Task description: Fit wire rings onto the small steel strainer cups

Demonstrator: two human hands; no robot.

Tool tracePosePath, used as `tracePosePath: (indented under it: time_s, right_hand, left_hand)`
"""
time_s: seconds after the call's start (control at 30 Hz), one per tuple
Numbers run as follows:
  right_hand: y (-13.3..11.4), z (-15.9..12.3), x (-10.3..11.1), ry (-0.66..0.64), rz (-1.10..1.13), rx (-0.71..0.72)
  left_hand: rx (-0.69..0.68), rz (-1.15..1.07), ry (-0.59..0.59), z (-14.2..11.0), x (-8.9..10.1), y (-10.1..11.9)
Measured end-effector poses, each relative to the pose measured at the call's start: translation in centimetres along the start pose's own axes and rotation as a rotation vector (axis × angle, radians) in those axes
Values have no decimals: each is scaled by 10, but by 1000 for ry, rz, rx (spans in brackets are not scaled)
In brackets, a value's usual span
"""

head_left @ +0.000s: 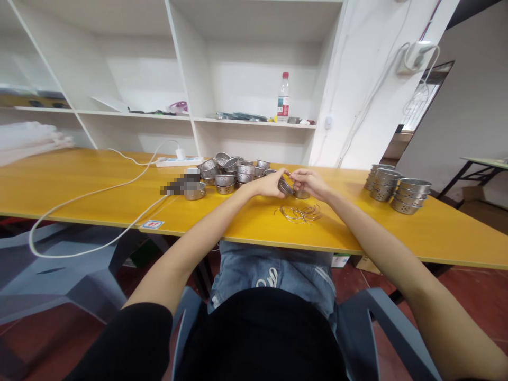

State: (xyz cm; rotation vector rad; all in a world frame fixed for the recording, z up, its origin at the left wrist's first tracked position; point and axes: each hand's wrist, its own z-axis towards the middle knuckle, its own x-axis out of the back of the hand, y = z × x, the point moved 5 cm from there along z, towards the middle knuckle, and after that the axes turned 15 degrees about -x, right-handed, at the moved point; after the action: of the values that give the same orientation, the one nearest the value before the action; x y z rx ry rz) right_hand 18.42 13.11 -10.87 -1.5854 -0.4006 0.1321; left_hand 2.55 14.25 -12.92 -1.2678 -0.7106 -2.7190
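Note:
My left hand [273, 184] is closed around a small perforated metal cup [284, 186], which it holds tilted above the table. Close against it, my right hand [309, 182] is pinched at the cup's rim; what lies between its fingertips is too small to make out. Another metal cup [301, 195] stands on the table under my right hand. Nearer to me lies a loose bunch of thin curved metal wires [300, 214]. Left of my hands, a heap of similar perforated cups [225, 180] sits on the table, some tipped over and some stacked.
Stacks of perforated cups [408, 196] stand on the table's right side. On the left are a white cable [91, 188], a power strip [166, 162] and a blurred-out dark object [180, 183]. Behind the yellow table [99, 177], a white shelf holds a bottle [283, 100].

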Motion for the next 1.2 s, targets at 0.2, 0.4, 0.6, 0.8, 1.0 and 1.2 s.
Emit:
tracePosePath:
  time_s: [0.2,0.4,0.6,0.8,1.0,1.2]
  right_hand:
    - [3,0,0,-19,-23,-2]
    - [6,5,3,-60,-12,16]
    - [8,9,5,-52,-64,47]
    - [4,8,4,-19,-154,66]
    - [-2,4,0,8,-62,63]
    - [-4,-1,-2,18,-61,60]
  left_hand:
    - [17,-17,-13,0,0,-2]
    - [58,-43,-27,-2,0,-1]
    - [58,-57,-28,-3,1,4]
    - [14,-114,37,-1,4,7]
    - [-49,-207,138,2,9,6]
    - [-62,-260,165,0,11,6]
